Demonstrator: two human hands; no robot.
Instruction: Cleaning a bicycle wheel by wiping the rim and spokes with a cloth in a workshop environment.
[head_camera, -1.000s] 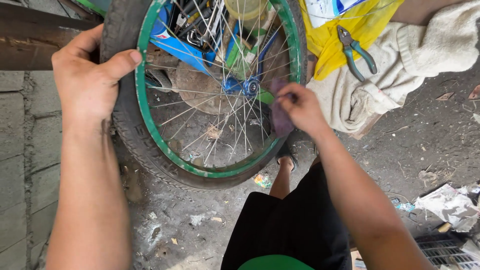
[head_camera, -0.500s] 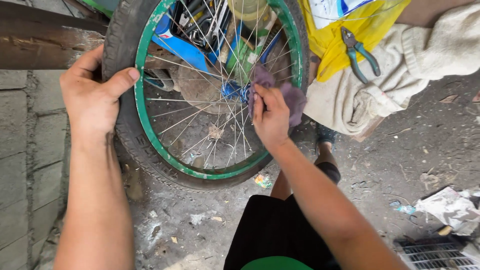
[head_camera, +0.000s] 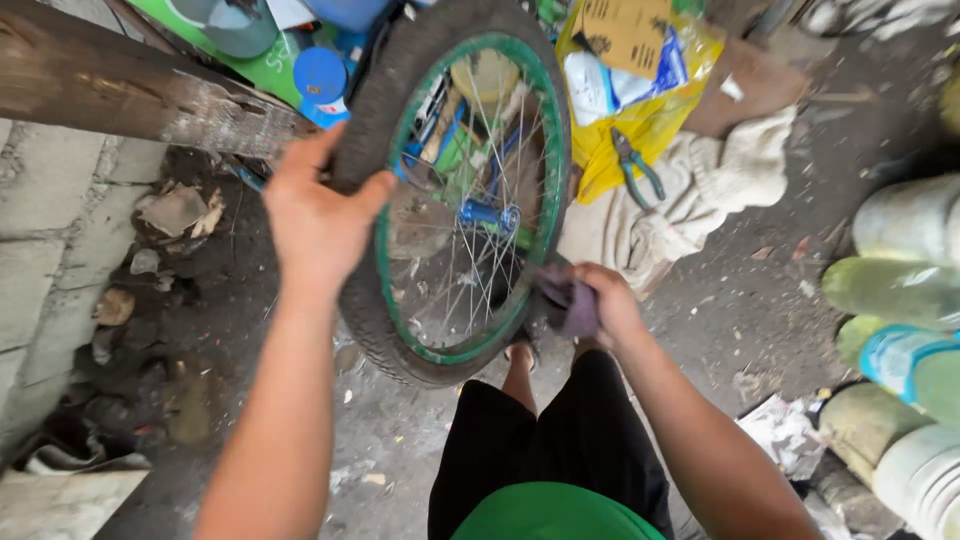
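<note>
A bicycle wheel with a black tyre and green rim stands upright in the upper middle of the frame. The left hand grips the tyre at its left edge, fingers wrapped over the rubber. The right hand clutches a dark rag pressed against the rim's lower right. Pliers lie on a beige cloth at upper right

A yellow plastic bag lies at the top of the view, right of the wheel, on a beige cloth. On it rest a flat brown cardboard sheet bearing dark print and a white-and-blue plastic packet, touching each other.
</note>
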